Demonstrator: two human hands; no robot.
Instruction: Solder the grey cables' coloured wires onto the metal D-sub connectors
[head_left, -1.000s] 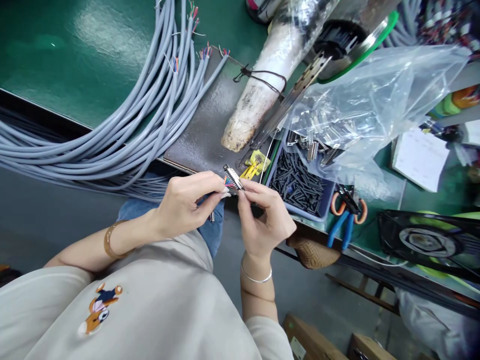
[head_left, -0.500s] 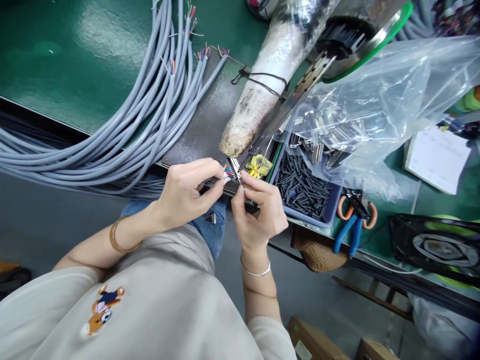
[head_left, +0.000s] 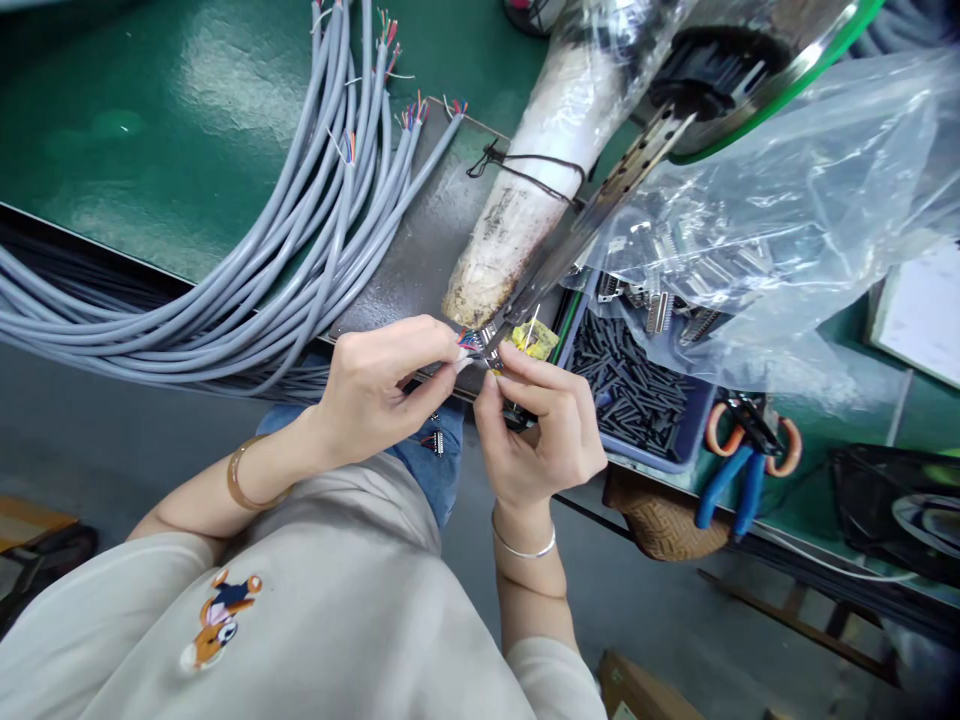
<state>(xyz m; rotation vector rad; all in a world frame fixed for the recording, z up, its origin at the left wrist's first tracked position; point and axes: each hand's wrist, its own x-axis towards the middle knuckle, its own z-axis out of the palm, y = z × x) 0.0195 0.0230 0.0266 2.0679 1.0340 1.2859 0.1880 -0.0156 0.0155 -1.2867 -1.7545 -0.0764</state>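
Observation:
My left hand (head_left: 386, 380) is closed, thumb and fingers pinching a cable end with thin coloured wires (head_left: 469, 339). My right hand (head_left: 546, 425) pinches a small metal multi-pin connector (head_left: 492, 360) between thumb and fingertips. The wires meet the connector's back row of pins, though the fingers hide part of it. A soldering iron (head_left: 551, 255) with a perforated shaft slopes down from above, its tip at the connector. Just right of the tip sits a crumpled yellow piece (head_left: 534, 340).
Grey cables (head_left: 300, 250) with stripped ends lie at left. A white wrapped tube (head_left: 517, 210) ends above my hands. To the right stand a blue bin (head_left: 684, 450) of black sleeves, a plastic bag (head_left: 810, 170) over metal connectors, and orange-and-blue-handled tools (head_left: 739, 465).
The view has shifted slightly, so most things sit further right. The iron's tip now overlaps the connector, which is tilted differently. Both hands keep their pinch.

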